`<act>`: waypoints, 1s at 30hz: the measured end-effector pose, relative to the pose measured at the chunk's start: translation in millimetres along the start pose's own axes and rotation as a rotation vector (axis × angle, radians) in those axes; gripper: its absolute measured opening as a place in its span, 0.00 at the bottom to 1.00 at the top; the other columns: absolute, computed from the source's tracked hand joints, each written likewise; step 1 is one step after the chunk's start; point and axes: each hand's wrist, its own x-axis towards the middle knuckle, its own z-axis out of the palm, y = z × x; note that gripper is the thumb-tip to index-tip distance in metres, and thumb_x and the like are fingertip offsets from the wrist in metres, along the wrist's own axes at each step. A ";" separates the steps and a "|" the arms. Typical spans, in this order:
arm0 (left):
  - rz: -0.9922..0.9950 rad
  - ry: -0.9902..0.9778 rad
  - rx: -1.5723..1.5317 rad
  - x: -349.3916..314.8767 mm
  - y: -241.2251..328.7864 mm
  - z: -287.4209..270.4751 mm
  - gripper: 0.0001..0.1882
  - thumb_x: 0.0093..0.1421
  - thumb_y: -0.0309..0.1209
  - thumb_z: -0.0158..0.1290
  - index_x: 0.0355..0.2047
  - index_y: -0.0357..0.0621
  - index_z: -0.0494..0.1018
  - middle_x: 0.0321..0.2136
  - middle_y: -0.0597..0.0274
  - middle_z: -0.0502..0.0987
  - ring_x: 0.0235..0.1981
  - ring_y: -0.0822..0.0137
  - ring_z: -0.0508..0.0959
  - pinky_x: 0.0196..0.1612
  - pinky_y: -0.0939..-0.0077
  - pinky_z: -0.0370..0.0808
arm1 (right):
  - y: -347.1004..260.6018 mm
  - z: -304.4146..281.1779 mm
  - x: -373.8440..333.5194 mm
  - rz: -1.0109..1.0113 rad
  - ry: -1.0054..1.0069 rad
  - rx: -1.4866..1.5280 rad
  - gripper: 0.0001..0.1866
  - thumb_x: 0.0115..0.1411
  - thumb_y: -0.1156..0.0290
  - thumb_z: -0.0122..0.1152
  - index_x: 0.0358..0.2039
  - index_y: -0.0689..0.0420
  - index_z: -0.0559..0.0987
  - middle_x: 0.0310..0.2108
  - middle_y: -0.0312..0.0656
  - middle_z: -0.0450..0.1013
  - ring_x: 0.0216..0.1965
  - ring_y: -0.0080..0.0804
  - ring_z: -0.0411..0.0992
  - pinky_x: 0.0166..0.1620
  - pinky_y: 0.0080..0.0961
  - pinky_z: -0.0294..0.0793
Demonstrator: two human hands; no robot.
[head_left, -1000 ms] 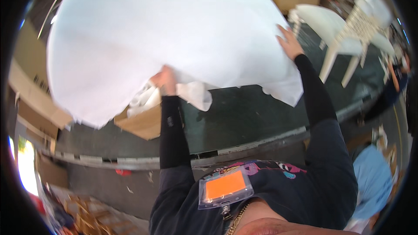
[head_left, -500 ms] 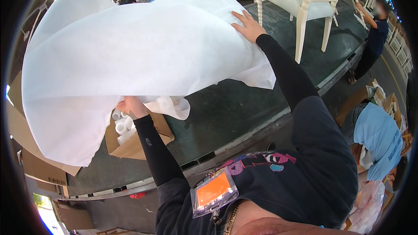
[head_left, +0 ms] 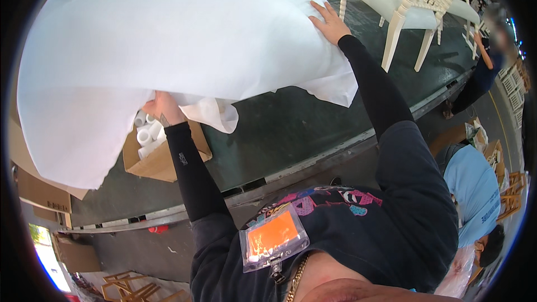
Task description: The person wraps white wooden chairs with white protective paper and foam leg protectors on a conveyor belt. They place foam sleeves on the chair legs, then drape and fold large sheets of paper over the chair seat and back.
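A large white sheet of thin wrapping material point(head_left: 184, 39) spreads across the far left, draped over something it hides. My right hand point(head_left: 331, 24) lies on its right part with fingers spread. At the sheet's near edge, my left hand point(head_left: 166, 109) grips from below, its fingertips hidden behind the material. One loose flap point(head_left: 212, 114) hangs just right of that hand. Below the left hand stands an open cardboard box point(head_left: 159, 162) holding several white rolls point(head_left: 146, 134).
The dark green work surface point(head_left: 268, 117) has a metal front edge. White chairs with pale seats point(head_left: 380, 0) stand on it at the far right. A person in dark clothes point(head_left: 478, 78) is beyond them; another in a light blue shirt point(head_left: 472, 190) bends at my right.
My view has shifted, so the sheet and the box sit higher in the picture. Both hands keep their places on the sheet, whose far-left corner has spread out. The person in blue has bent lower.
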 end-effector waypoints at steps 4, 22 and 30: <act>0.004 0.024 -0.003 -2.8 9.5 7.0 0.20 0.58 0.20 0.58 0.51 0.28 0.68 0.51 0.52 0.74 0.52 0.64 0.74 0.57 0.69 0.69 | -3.1 2.2 0.1 0.024 -0.017 0.015 0.35 0.60 0.37 0.48 0.67 0.30 0.60 0.70 0.56 0.46 0.68 0.55 0.54 0.66 0.43 0.56; 0.008 0.069 -0.005 -3.6 21.5 10.1 0.20 0.58 0.21 0.58 0.51 0.28 0.70 0.51 0.52 0.75 0.51 0.64 0.75 0.56 0.71 0.70 | -14.8 2.7 -4.6 0.055 -0.016 0.024 0.36 0.60 0.37 0.49 0.67 0.30 0.61 0.70 0.55 0.47 0.67 0.56 0.56 0.66 0.42 0.58; -0.027 0.043 0.014 4.2 5.8 -4.4 0.22 0.59 0.23 0.59 0.52 0.28 0.69 0.52 0.52 0.75 0.52 0.63 0.75 0.56 0.70 0.71 | -23.4 -0.3 -8.5 0.081 -0.031 0.008 0.33 0.62 0.40 0.49 0.67 0.30 0.62 0.70 0.54 0.47 0.66 0.54 0.58 0.65 0.40 0.58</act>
